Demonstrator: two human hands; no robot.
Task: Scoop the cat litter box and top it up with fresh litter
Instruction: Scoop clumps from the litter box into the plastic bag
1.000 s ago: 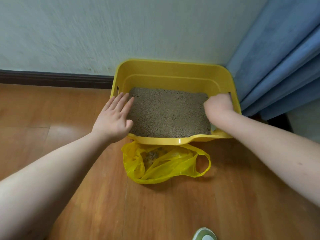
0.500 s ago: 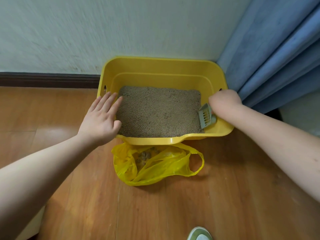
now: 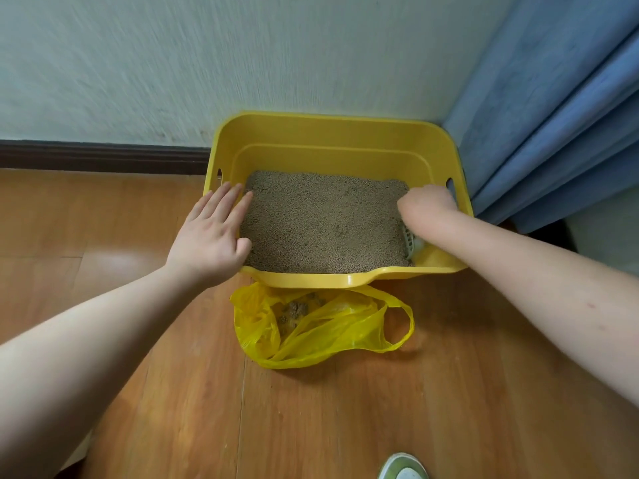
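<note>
A yellow litter box (image 3: 332, 133) stands against the wall, with level brown litter (image 3: 325, 223) inside. My left hand (image 3: 211, 236) lies flat and open on the box's left rim, fingers reaching over the litter. My right hand (image 3: 427, 205) is closed at the right inner side of the box. A pale green slotted scoop (image 3: 411, 243) pokes out under that wrist, and most of it is hidden by my arm. In front of the box lies an open yellow plastic bag (image 3: 321, 326) with litter clumps inside.
A blue curtain (image 3: 553, 115) hangs just right of the box. A dark baseboard (image 3: 103, 157) runs along the wall on the left. The floor is wood. A green and white shoe tip (image 3: 403, 468) shows at the bottom edge.
My right hand pulled out to the box's right rim, showing the scoop, then moved back in over the litter's right edge. My left hand stayed on the left rim.
</note>
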